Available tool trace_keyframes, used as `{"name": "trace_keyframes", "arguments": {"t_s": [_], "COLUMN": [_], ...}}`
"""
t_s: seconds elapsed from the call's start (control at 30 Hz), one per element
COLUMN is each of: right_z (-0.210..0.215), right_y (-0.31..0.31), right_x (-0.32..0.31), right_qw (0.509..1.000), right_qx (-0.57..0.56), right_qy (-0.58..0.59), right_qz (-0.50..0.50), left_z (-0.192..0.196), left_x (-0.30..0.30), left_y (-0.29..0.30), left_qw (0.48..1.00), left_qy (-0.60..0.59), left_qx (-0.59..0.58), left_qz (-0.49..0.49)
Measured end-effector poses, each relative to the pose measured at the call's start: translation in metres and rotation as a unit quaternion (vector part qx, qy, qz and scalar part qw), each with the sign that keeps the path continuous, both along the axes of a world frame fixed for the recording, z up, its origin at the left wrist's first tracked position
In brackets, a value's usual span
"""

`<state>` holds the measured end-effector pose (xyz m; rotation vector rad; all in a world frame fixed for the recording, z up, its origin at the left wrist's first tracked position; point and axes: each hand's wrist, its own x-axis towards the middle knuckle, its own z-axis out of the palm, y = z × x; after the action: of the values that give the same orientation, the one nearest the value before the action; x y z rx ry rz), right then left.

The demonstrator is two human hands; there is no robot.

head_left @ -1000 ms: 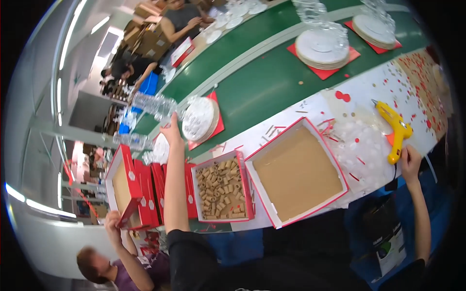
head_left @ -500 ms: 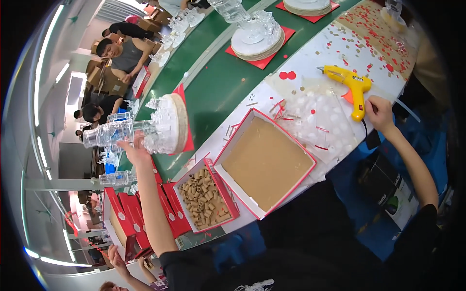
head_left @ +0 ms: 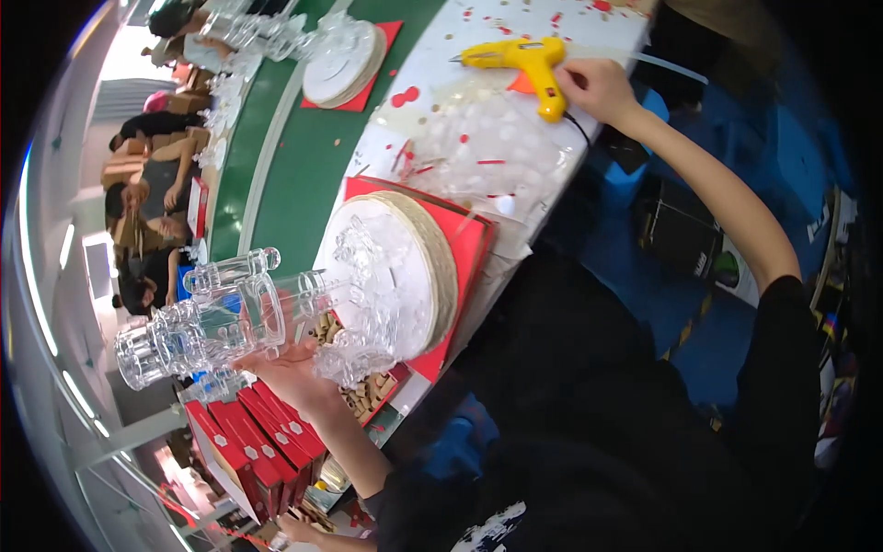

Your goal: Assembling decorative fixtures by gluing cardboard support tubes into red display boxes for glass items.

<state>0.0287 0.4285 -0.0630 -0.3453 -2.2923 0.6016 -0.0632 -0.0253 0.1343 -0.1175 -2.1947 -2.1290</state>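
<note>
My left hand (head_left: 294, 373) is closed around a clear plastic tower-like piece (head_left: 198, 322), which lies tipped sideways with its top toward the left. Its thick round base (head_left: 405, 276), white on the face and beige around the rim, faces left. A red square sheet (head_left: 469, 244) is against the underside of that base. At the far right of the table, my right hand (head_left: 598, 87) has curled fingers close against the handle of a yellow hot glue gun (head_left: 529, 64). Whatever those fingers hold, if anything, is hidden. The gun lies on its side, nozzle pointing left.
Short beige cardboard tubes (head_left: 368, 396) show in a box behind the tower. Red boxes (head_left: 258, 442) stand in a row at lower left. Another round base (head_left: 345, 69) rests on the green belt (head_left: 299, 152). Red scraps and clear plastic (head_left: 487, 138) litter the white table cover. Other people work across the belt.
My left hand has brought the tower piece nearer and to the right, its base now in front of the open box. My right hand has come closer to the glue gun. The view has turned.
</note>
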Motion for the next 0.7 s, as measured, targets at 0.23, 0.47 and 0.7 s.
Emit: {"name": "trace_keyframes", "arguments": {"t_s": [0.23, 0.47, 0.7], "right_z": [-0.003, 0.002, 0.006], "right_y": [-0.001, -0.008, -0.006], "right_x": [0.008, 0.01, 0.01], "right_qw": [1.0, 0.998, 0.997], "right_qx": [-0.01, -0.063, -0.073], "right_qy": [0.005, -0.001, -0.019], "right_qz": [-0.021, -0.015, -0.018], "left_z": [-0.019, -0.035, -0.062], "left_x": [0.012, 0.015, 0.004], "left_y": [0.011, 0.015, 0.007], "left_qw": [0.99, 0.995, 0.993], "left_qy": [0.097, 0.054, 0.065], "left_qx": [-0.106, -0.081, -0.103], "left_qz": [-0.009, -0.021, -0.003]}}
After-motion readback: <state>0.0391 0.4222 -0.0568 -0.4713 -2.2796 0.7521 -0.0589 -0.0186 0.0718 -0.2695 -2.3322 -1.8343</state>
